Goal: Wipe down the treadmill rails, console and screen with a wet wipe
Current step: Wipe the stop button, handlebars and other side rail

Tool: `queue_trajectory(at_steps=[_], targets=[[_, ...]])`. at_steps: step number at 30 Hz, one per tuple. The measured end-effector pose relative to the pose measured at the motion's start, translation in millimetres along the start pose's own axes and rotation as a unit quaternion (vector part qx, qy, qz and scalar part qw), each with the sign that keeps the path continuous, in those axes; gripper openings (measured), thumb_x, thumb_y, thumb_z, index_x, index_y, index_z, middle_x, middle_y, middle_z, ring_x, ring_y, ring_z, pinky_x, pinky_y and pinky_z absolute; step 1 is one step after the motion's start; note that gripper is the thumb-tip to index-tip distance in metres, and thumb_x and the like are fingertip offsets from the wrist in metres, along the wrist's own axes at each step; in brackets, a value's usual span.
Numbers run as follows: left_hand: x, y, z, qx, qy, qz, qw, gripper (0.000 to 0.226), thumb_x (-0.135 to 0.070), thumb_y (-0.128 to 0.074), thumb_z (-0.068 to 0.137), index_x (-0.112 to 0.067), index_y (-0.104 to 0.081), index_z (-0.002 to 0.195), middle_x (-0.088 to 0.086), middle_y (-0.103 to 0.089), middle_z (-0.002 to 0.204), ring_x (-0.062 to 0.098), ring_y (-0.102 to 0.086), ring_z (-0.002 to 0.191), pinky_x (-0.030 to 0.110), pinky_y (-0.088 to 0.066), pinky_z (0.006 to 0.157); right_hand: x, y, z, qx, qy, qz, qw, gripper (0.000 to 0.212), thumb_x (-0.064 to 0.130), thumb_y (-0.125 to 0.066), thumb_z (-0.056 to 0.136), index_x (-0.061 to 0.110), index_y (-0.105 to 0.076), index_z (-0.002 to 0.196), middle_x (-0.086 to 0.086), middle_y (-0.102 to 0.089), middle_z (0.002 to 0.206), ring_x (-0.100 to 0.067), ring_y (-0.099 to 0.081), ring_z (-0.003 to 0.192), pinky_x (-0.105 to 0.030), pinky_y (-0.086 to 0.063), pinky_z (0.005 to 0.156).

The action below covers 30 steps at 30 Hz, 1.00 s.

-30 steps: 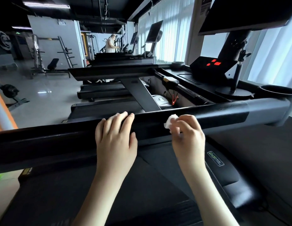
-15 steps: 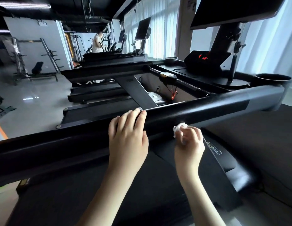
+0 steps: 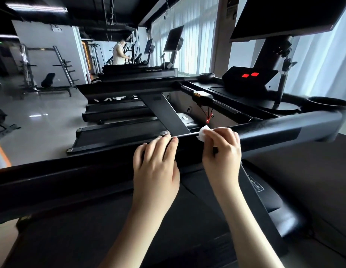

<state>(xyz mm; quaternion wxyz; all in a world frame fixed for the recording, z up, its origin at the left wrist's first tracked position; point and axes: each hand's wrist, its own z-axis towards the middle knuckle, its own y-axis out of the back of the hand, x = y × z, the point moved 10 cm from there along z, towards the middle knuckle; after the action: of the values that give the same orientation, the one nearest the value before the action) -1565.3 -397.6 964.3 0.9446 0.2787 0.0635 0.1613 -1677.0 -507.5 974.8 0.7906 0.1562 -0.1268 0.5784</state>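
Pinching the wet wipe [image 3: 203, 133] on the rail [image 3: 274, 132], right hand [image 3: 222, 152] sits beside flat left hand [image 3: 155, 167], console [image 3: 247, 79] beyond.

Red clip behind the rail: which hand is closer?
Right. The right hand, pinching the wipe, sits just below the red clip; the left hand rests on the rail further left.

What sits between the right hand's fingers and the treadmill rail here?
A crumpled white wet wipe, pinched by the right hand and held against the top of the black rail, as the head view shows.
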Motion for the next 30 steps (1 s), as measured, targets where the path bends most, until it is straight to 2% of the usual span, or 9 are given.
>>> queue_trajectory(at_steps=[3,8,11,14,17,20,24,28,30], targets=[[-1.2,-1.5,-1.3,0.003,0.011,-0.001,1.000,0.048,-0.014,-0.055,0.079,-0.011,-0.062,0.126,0.003,-0.060,0.130,0.023,-0.052,0.119,0.040,-0.031,0.103,-4.4,-16.8,23.0,0.052,-0.032,-0.056,0.997,0.022,0.021,-0.054,0.082,0.019,-0.074,0.075,0.004,-0.067,0.080,-0.024,-0.057,0.083,-0.030,-0.034,0.079],[-1.1,-2.8,-1.0,0.007,0.019,-0.002,1.000,0.046,-0.015,-0.052,0.079,-0.011,-0.063,0.123,0.002,-0.059,0.131,0.022,-0.053,0.120,0.041,-0.033,0.103,5.8,-58.7,34.3,0.234,-0.028,-0.009,0.972,0.017,0.027,-0.062,0.078,0.021,-0.075,0.069,0.004,-0.072,0.073,-0.023,-0.066,0.078,-0.036,-0.048,0.083],[-0.9,-3.5,0.1,0.004,0.030,-0.007,1.000,0.044,-0.016,-0.052,0.080,-0.012,-0.064,0.123,0.001,-0.059,0.131,0.020,-0.051,0.121,0.041,-0.033,0.104,-4.3,-63.8,43.5,0.289,-0.055,-0.061,0.954,0.017,0.027,-0.063,0.085,0.021,-0.076,0.075,0.000,-0.072,0.074,-0.022,-0.064,0.083,-0.031,-0.038,0.089],[-0.5,-3.8,0.1,0.000,0.035,-0.006,0.999,0.044,-0.015,-0.050,0.081,-0.012,-0.064,0.123,0.000,-0.059,0.131,0.020,-0.051,0.121,0.042,-0.033,0.105,-7.8,-66.2,46.0,0.292,-0.047,-0.110,0.949,0.020,0.027,-0.059,0.087,0.021,-0.076,0.078,-0.003,-0.072,0.077,-0.024,-0.063,0.086,-0.031,-0.033,0.090],[-0.9,-4.0,-0.1,-0.001,0.034,-0.004,0.999,0.044,-0.015,-0.051,0.081,-0.012,-0.064,0.123,0.001,-0.059,0.131,0.021,-0.052,0.121,0.043,-0.035,0.105,1.4,-63.2,39.8,0.289,-0.015,0.003,0.957,0.016,0.026,-0.065,0.083,0.021,-0.077,0.074,0.005,-0.072,0.071,-0.020,-0.066,0.073,-0.039,-0.046,0.086],[-1.0,-5.3,0.4,-0.001,0.033,-0.002,0.999,0.044,-0.015,-0.053,0.081,-0.013,-0.063,0.124,0.000,-0.059,0.132,0.022,-0.053,0.122,0.044,-0.036,0.104,2.6,-33.7,36.3,0.207,0.032,0.053,0.976,0.012,0.025,-0.068,0.082,0.024,-0.077,0.074,0.012,-0.073,0.077,-0.015,-0.067,0.075,-0.044,-0.050,0.079],[-0.1,-6.1,-0.3,-0.005,0.039,0.004,0.999,0.045,-0.013,-0.055,0.081,-0.013,-0.063,0.125,0.000,-0.059,0.131,0.022,-0.053,0.121,0.043,-0.034,0.106,-4.2,1.5,17.9,0.072,0.021,-0.028,0.997,0.017,0.020,-0.059,0.086,0.021,-0.076,0.083,0.008,-0.071,0.092,-0.018,-0.060,0.090,-0.036,-0.040,0.084],[-0.9,-5.3,-0.5,-0.008,0.041,0.001,0.999,0.046,-0.013,-0.051,0.081,-0.013,-0.062,0.125,0.000,-0.059,0.131,0.022,-0.052,0.122,0.042,-0.032,0.107,11.9,-0.3,-9.5,0.082,0.068,0.011,0.994,0.020,-0.003,-0.063,0.076,0.012,-0.074,0.081,0.002,-0.068,0.097,-0.017,-0.056,0.093,-0.030,-0.041,0.080],[-1.0,-4.8,-0.3,-0.012,0.044,0.000,0.999,0.045,-0.013,-0.052,0.082,-0.013,-0.063,0.125,0.000,-0.059,0.131,0.022,-0.052,0.122,0.042,-0.031,0.107,2.0,8.2,-9.7,0.054,0.046,0.013,0.997,0.018,-0.008,-0.064,0.074,0.006,-0.073,0.077,-0.004,-0.067,0.094,-0.020,-0.055,0.089,-0.025,-0.042,0.075]])
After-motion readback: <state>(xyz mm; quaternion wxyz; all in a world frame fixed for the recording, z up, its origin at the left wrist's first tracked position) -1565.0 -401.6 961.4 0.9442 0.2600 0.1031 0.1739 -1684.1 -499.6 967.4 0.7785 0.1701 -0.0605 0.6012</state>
